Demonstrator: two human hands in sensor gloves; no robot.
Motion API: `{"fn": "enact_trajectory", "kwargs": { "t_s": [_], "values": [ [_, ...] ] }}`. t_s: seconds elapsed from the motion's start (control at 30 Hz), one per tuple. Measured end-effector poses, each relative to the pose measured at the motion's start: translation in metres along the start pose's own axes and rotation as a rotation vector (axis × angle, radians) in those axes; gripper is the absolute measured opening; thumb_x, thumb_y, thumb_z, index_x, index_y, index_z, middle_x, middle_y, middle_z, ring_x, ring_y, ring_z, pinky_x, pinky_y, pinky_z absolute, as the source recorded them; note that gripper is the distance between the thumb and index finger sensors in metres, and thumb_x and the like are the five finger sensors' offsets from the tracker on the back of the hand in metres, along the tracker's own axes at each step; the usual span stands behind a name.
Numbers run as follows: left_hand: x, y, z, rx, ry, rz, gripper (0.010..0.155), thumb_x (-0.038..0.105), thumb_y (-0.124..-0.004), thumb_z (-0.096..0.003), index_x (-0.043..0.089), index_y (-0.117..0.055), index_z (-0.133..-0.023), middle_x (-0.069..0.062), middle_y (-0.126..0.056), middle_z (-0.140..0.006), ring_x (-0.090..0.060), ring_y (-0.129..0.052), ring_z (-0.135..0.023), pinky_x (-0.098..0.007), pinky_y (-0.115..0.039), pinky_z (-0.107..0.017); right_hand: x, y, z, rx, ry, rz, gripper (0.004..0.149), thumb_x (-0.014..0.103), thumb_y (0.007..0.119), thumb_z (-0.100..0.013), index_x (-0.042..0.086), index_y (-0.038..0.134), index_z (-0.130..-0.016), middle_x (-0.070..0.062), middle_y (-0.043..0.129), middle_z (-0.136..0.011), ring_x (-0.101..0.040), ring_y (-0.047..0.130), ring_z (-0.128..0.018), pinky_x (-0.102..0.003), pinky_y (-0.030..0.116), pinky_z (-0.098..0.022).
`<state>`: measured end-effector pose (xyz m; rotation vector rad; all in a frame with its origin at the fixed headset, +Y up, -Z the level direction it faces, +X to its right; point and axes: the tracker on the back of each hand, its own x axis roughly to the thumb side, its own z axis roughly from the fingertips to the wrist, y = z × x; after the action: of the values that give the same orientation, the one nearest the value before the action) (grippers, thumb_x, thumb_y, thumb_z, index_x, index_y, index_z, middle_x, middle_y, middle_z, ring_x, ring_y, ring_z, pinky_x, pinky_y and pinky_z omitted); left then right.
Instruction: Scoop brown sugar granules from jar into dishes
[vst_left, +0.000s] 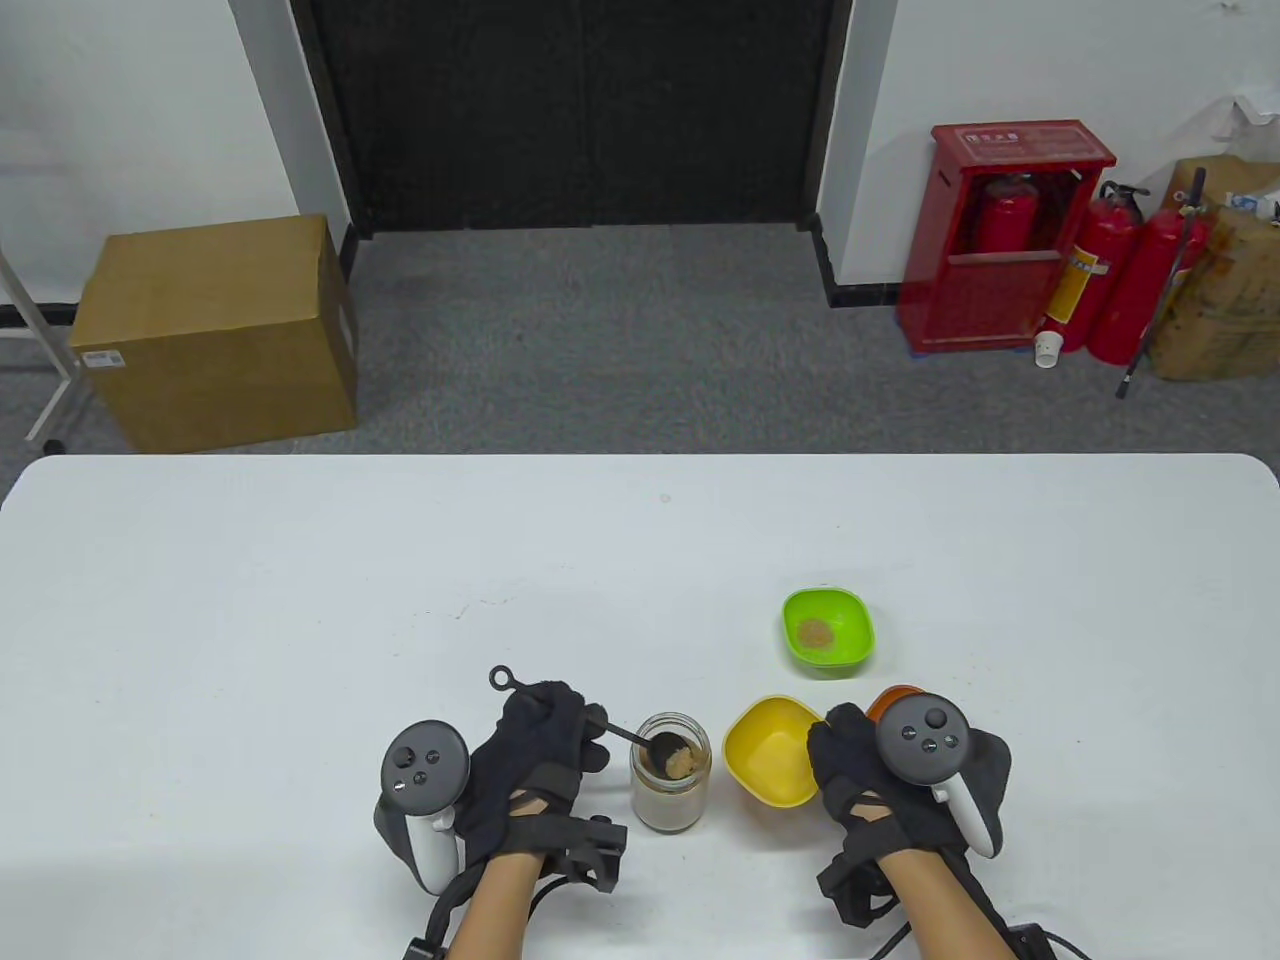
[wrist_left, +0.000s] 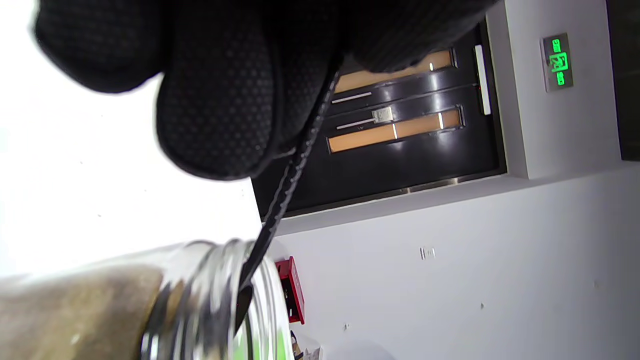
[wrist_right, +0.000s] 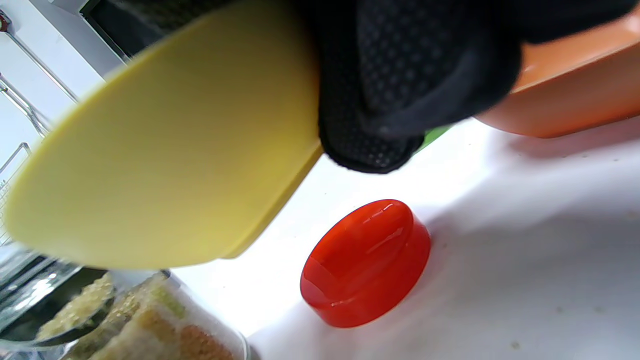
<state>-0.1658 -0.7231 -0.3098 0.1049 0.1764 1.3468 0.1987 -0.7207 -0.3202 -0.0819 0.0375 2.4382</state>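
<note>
— Clear glass jar (vst_left: 670, 772) standing upright near the table's front edge, lid off, roughly half full of brown sugar granules (wrist_right: 200, 345).

— Long black measuring spoon (vst_left: 600, 722) slanting down into the jar's mouth, bowl heaped with granules, ring end up and to the left.

— Shiny yellow plastic dish (vst_left: 772, 763) just right of the jar, tilted, inside bare.

— Lime-green plastic dish (vst_left: 826, 630) further back, flat, small brown heap at its centre. Orange dish (wrist_right: 575, 95) mostly hidden behind the yellow one.
</note>
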Motion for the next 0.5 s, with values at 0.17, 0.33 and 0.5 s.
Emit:
{"fn": "enact_trajectory", "kwargs": {
  "t_s": [0.17, 0.33, 0.5],
  "values": [
    [-0.003, 0.004, -0.001, 0.001, 0.03, 0.043, 0.05, 0.042, -0.081, -0.0557, 0.006, -0.073, -0.089, -0.007, -0.103, -0.07, -0.021, -0.112, -0.043, -0.046, -0.089, -0.038, -0.001, -0.001, 0.0, 0.003, -0.002, -0.015, 0.047, 0.034, 0.075, -0.057, -0.004, 0.08, -0.084, -0.018, 0.102, -0.051, -0.028, 0.095, -0.021, -0.045, 0.082, -0.008],
    [0.002, 0.007, 0.0, -0.008, 0.056, 0.047, 0.05, 0.041, -0.083, -0.0558, 0.007, -0.07, -0.09, -0.006, -0.102, -0.072, -0.02, -0.111, -0.046, -0.045, -0.088, -0.04, -0.001, -0.003, 0.0, 0.002, -0.006, -0.033, 0.047, 0.034, 0.075, -0.057, -0.004, 0.08, -0.084, -0.018, 0.103, -0.051, -0.028, 0.095, -0.02, -0.045, 0.082, -0.008],
    [0.01, 0.012, 0.001, 0.003, 0.056, 0.065, 0.05, 0.042, -0.082, -0.0567, 0.008, -0.069, -0.091, -0.005, -0.101, -0.073, -0.019, -0.111, -0.047, -0.044, -0.089, -0.04, -0.001, -0.005, 0.001, -0.002, -0.009, -0.048, 0.047, 0.035, 0.075, -0.057, -0.004, 0.08, -0.084, -0.018, 0.103, -0.051, -0.028, 0.095, -0.02, -0.045, 0.082, -0.007]
  ]
}}
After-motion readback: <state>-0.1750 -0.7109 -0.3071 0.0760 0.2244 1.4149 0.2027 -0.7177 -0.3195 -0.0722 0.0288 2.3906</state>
